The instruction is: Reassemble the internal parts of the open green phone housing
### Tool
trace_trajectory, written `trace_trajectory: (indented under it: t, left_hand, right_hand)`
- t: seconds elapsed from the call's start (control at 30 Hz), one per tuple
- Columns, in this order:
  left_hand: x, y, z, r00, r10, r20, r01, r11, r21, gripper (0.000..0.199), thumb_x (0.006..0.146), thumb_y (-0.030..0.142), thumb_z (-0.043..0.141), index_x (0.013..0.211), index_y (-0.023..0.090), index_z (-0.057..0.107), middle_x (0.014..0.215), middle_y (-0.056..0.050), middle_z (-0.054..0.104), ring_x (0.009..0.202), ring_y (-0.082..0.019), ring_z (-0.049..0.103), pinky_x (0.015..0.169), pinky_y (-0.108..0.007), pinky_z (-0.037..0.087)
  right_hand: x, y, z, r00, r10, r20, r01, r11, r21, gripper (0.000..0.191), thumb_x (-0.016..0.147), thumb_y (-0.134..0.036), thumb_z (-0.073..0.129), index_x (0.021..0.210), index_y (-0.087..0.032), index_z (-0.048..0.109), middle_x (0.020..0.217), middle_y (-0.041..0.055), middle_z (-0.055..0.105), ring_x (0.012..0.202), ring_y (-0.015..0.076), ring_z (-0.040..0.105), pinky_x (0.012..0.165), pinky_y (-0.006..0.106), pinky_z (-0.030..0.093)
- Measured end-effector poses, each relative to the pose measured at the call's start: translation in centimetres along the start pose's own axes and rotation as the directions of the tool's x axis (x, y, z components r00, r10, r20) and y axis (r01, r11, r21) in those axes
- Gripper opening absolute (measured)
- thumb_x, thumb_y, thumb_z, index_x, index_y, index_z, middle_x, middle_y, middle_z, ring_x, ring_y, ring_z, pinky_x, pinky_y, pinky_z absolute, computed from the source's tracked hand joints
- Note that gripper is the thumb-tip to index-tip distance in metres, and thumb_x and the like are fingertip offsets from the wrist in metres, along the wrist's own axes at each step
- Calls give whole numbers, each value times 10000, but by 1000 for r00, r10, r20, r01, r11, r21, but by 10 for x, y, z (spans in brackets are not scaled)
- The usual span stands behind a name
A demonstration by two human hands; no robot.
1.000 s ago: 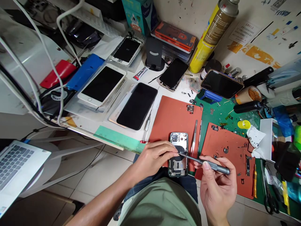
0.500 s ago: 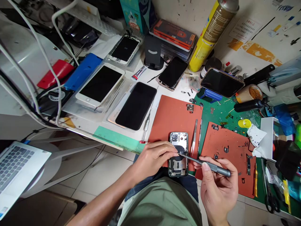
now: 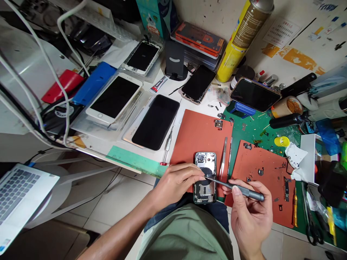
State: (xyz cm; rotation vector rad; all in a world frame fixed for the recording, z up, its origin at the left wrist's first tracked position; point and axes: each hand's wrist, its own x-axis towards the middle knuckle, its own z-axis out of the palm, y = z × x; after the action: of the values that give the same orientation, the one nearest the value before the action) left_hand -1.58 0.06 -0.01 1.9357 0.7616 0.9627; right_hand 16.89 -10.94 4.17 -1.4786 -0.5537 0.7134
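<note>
An opened phone housing [image 3: 205,191] lies upright in view on the near edge of a red-brown mat [image 3: 200,133]. My left hand [image 3: 177,182] reaches over its left side, thumb and fingers pinched at the dark round part in the middle; what they pinch is too small to make out. My right hand [image 3: 251,213] grips a dark grey screwdriver [image 3: 248,192], whose thin tip points left and meets the left fingertips above the housing. Tweezers [image 3: 223,157] lie just right of the housing.
A second mat [image 3: 267,173] on the right bears small phone parts. Left stand a black phone [image 3: 156,122], a white tablet [image 3: 115,97] and a red-ended screwdriver [image 3: 167,148]. Behind are a yellow can [image 3: 230,59] and a propped phone [image 3: 255,94]. Scissors [image 3: 313,231] lie far right.
The whole view has shifted very slightly. Both hands keep nearly the same pose over the phone housing, with the screwdriver still at the left fingertips.
</note>
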Motion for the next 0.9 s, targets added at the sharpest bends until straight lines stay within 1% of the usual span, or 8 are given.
trace_trajectory:
  t: [0.13,0.2,0.3,0.4,0.5,0.63,0.77,0.9]
  left_hand:
    - [-2,2,0,1000,-24,-11,24,999,36,63,1027,216,754,1083,225,779,1006,-18,835,883,-157,808,807,-239,668]
    - [-4,5,-3,999,-34,-41,37,997,69,133,1011,252,784,1137,217,760,1049,-39,816,859,-155,793,767,-245,667]
    - [-4,9,-12,999,-2,-48,10,988,154,267,1038,130,701,1289,217,724,1220,-92,788,1063,-202,784,952,-348,673]
    - [0,11,-18,990,73,124,-113,927,357,499,1004,-14,532,1451,183,635,1541,-166,663,1495,-314,597,1222,-542,560]
    - [5,8,-18,953,70,295,-217,836,504,533,981,-3,491,1499,94,562,1661,-236,541,1612,-364,460,1288,-597,496]
    - [9,2,-14,928,73,366,-272,804,529,517,994,20,440,1506,24,513,1612,-283,573,1592,-362,487,1286,-589,499]
    - [10,1,-17,912,36,409,-258,825,502,581,946,10,428,1524,25,491,1656,-276,524,1630,-348,428,1301,-583,476]
    - [10,2,-23,892,-19,452,-226,847,481,723,919,72,502,1632,61,387,1747,-255,407,1666,-365,354,1319,-619,431]
  right_hand:
    - [2,1,1,1000,23,-12,-23,1000,19,369,916,-224,884,1184,-252,632,1026,54,858,921,215,845,748,322,719]
    - [2,0,-3,998,44,-35,-43,999,32,365,910,-251,892,1173,-254,639,1023,56,857,871,213,838,751,340,712]
    - [-8,0,-20,988,142,-60,-139,989,59,357,920,-306,888,1185,-261,654,1067,67,859,785,209,827,757,372,707]
    - [-30,2,-42,937,347,-41,-341,934,110,370,936,-363,875,1227,-264,668,1102,76,853,901,248,841,840,431,712]
    - [-52,9,-53,862,508,-9,-496,845,201,378,932,-411,874,1218,-259,680,1098,71,843,1070,275,828,1022,509,670]
    - [-63,20,-43,855,492,165,-519,810,275,343,911,-454,883,1134,-263,707,983,60,842,1046,299,834,1140,635,581]
    - [-57,12,-25,857,488,169,-515,789,335,306,922,-442,869,1131,-274,722,975,46,842,1002,275,842,1096,596,612]
    - [-51,-4,-20,867,455,204,-498,790,357,274,931,-423,859,1102,-253,729,950,55,843,963,283,847,1082,620,616]
